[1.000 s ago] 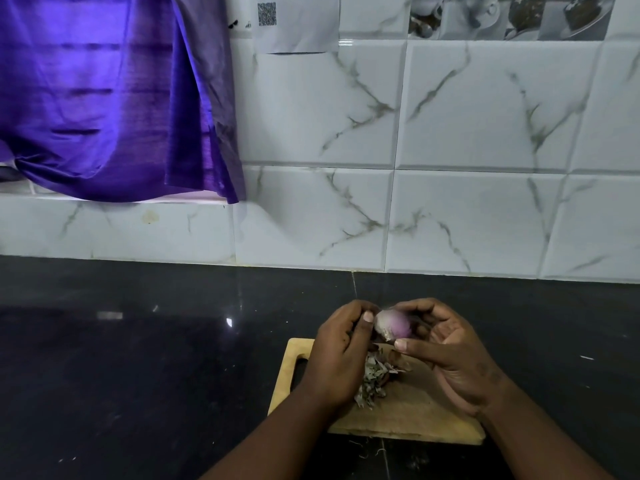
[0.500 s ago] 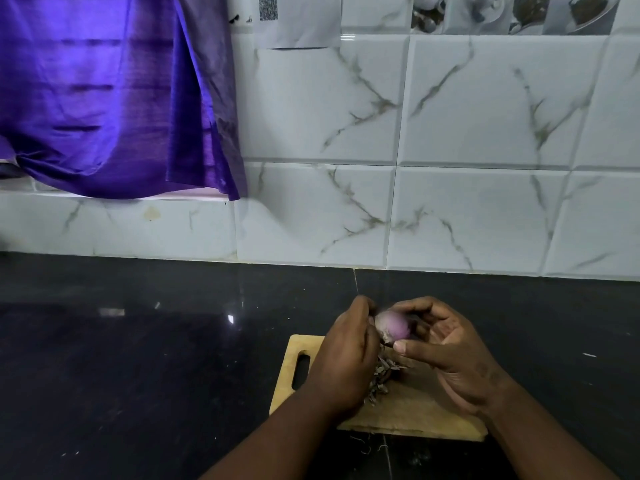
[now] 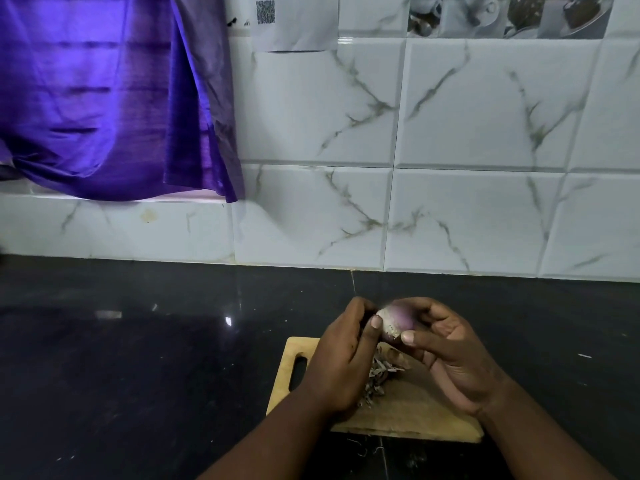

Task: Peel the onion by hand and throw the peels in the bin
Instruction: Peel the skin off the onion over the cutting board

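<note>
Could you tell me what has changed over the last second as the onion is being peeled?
The left hand edged right, and its thumb now presses on the pale end of the onion. The onion seems to have turned slightly in the right hand, so more of that end shows. Nothing was let go. Both hands still hold the onion above the cutting board, and the peels lie as before.

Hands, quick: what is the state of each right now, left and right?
Left hand: grips the onion, thumb pressed on its skin.
Right hand: holds the same onion, fingers curled round it.
</note>
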`<act>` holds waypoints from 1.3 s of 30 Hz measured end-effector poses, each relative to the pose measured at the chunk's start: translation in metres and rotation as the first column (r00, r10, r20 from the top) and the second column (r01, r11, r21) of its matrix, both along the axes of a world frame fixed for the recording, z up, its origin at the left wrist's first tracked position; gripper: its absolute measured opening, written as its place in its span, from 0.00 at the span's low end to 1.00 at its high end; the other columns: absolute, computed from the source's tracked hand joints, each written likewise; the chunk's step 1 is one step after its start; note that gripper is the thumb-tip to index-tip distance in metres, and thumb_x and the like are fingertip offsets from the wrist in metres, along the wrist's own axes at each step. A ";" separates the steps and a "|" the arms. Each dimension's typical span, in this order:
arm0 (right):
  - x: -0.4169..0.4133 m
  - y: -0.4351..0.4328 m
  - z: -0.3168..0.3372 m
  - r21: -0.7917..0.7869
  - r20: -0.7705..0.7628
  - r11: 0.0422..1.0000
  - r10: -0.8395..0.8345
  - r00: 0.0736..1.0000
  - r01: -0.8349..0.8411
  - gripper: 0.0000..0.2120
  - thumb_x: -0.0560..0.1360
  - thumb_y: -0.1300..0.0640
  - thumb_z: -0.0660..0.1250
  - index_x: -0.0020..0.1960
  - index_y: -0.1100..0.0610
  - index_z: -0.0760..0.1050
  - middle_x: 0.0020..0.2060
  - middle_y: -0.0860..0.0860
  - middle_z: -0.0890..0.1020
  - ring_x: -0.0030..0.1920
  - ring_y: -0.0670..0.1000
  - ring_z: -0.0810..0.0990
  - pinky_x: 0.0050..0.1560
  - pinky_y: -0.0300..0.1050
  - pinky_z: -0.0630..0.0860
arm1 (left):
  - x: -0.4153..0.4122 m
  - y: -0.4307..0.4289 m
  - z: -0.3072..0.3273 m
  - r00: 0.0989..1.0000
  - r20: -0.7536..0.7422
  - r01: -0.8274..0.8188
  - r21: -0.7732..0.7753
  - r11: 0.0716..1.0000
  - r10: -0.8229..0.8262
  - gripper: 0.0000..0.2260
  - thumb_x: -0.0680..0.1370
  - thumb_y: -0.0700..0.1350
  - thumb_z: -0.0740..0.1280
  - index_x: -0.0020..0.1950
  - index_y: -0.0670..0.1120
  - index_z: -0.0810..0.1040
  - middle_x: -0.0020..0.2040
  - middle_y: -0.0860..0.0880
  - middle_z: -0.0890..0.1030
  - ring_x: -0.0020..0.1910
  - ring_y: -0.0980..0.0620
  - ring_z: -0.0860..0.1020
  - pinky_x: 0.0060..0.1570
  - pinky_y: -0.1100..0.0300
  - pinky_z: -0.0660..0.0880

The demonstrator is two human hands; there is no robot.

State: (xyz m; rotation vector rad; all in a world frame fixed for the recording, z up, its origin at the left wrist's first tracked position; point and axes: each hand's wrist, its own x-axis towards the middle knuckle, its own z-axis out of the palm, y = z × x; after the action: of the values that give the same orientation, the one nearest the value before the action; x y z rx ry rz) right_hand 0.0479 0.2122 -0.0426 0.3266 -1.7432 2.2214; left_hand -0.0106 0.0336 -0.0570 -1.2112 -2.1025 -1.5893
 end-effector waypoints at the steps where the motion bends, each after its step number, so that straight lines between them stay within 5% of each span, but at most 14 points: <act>1: 0.000 0.000 0.000 0.005 0.005 1.000 0.003 1.000 -0.003 0.35 0.56 0.56 0.86 0.60 0.62 0.81 0.58 0.62 0.84 0.58 0.62 0.83 0.61 0.67 0.78 | 0.000 0.000 -0.001 1.000 -0.013 -0.005 -0.011 1.000 0.005 0.13 0.87 0.58 0.54 0.55 0.53 0.72 0.46 0.53 0.80 0.45 0.52 0.79 0.44 0.45 0.77; 8: 0.001 -0.002 0.003 -0.005 0.017 0.999 0.046 0.999 -0.046 0.35 0.55 0.57 0.87 0.59 0.63 0.81 0.57 0.62 0.84 0.55 0.62 0.85 0.52 0.56 0.85 | -0.001 0.000 0.001 0.997 -0.062 -0.038 0.029 0.999 0.040 0.10 0.88 0.51 0.55 0.51 0.50 0.71 0.43 0.52 0.77 0.41 0.51 0.76 0.40 0.46 0.75; 13: 0.001 -0.001 0.002 -0.015 0.035 0.998 0.065 0.997 -0.064 0.35 0.55 0.57 0.87 0.60 0.62 0.81 0.58 0.64 0.84 0.56 0.63 0.84 0.55 0.58 0.84 | -0.001 -0.001 0.001 0.999 -0.038 -0.015 0.031 0.999 0.016 0.09 0.88 0.49 0.56 0.52 0.49 0.73 0.44 0.50 0.79 0.42 0.47 0.78 0.42 0.42 0.75; 23: 0.002 0.002 0.003 -0.017 0.063 0.998 0.060 0.996 -0.059 0.37 0.56 0.55 0.87 0.62 0.64 0.82 0.61 0.70 0.82 0.61 0.69 0.82 0.54 0.56 0.84 | -0.004 -0.004 0.004 0.999 -0.050 -0.010 0.037 0.999 0.012 0.06 0.87 0.41 0.62 0.56 0.47 0.78 0.48 0.54 0.83 0.45 0.54 0.81 0.42 0.61 0.76; 34: 0.007 -0.002 0.008 -0.023 0.076 0.999 0.042 0.996 -0.041 0.37 0.53 0.54 0.88 0.60 0.62 0.84 0.57 0.67 0.84 0.53 0.62 0.87 0.47 0.50 0.85 | -0.005 -0.002 0.001 0.992 0.124 -0.019 0.141 0.990 0.001 0.06 0.84 0.41 0.67 0.53 0.50 0.81 0.45 0.50 0.84 0.44 0.48 0.83 0.44 0.43 0.82; 39: 0.005 0.000 0.006 -0.074 0.063 0.997 0.040 0.997 -0.036 0.20 0.69 0.70 0.74 0.60 0.62 0.84 0.59 0.67 0.83 0.54 0.62 0.87 0.48 0.52 0.86 | -0.002 -0.001 0.003 0.972 0.215 0.046 0.222 0.974 -0.094 0.06 0.86 0.43 0.65 0.54 0.49 0.81 0.49 0.48 0.85 0.50 0.46 0.84 0.50 0.41 0.83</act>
State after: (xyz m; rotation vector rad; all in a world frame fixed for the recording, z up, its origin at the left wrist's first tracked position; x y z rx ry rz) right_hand 0.0530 0.2126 -0.0370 0.2770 -1.6960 2.3405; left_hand -0.0130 0.0325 -0.0536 -1.0888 -1.9645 -2.0114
